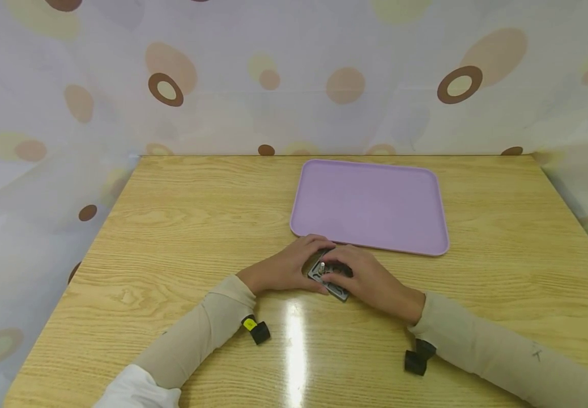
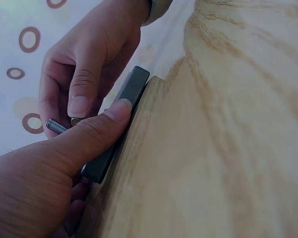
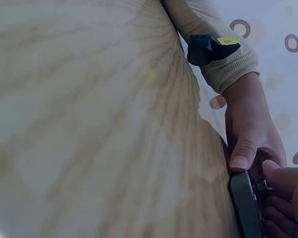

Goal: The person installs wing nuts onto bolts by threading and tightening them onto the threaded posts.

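Note:
A grey metal plate (image 1: 344,296) with cut-out slots lies on the wooden table, close to the tray's near edge. My left hand (image 1: 294,267) grips it, thumb at the near edge and fingers at the far side; in the left wrist view that thumb presses the plate's dark side (image 2: 135,85). A threaded bolt (image 2: 56,126) stands up from the plate. My right hand (image 1: 373,279) reaches over the plate from the right, its thumb and fingers pinching a small metal nut (image 3: 262,187). The right fingers partly cover the plate's top.
A lilac tray (image 1: 370,204) lies just beyond the hands, with nothing on it. The wooden table (image 1: 197,226) extends to both sides. A patterned curtain (image 1: 294,73) rises behind it. Both sleeved wrists carry small black cameras, one of them (image 1: 416,358) on the right.

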Motion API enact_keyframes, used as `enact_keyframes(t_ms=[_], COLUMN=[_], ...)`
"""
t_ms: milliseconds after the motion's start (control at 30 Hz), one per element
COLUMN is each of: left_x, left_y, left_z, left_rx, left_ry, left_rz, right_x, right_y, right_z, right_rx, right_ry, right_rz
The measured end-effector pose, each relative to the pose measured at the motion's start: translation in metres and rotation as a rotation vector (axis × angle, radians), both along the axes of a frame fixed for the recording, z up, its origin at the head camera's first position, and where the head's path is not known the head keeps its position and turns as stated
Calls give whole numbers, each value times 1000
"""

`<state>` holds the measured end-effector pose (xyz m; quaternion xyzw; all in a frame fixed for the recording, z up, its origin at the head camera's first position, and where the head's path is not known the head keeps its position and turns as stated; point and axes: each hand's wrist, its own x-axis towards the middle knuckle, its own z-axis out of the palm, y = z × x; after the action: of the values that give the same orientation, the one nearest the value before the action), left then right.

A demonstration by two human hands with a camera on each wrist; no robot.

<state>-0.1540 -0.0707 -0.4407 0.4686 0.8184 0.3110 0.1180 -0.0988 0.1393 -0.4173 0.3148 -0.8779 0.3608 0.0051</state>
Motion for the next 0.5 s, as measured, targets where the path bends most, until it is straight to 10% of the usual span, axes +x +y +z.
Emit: enact_keyframes(t_ms=[500], left_x=[1], left_y=[-2], left_z=[0], left_rx=[2], left_ry=[-1], left_rz=[13], right_x=[0], right_y=[5], right_z=[2], right_rx=[19], right_ry=[-30], right_rz=[-36])
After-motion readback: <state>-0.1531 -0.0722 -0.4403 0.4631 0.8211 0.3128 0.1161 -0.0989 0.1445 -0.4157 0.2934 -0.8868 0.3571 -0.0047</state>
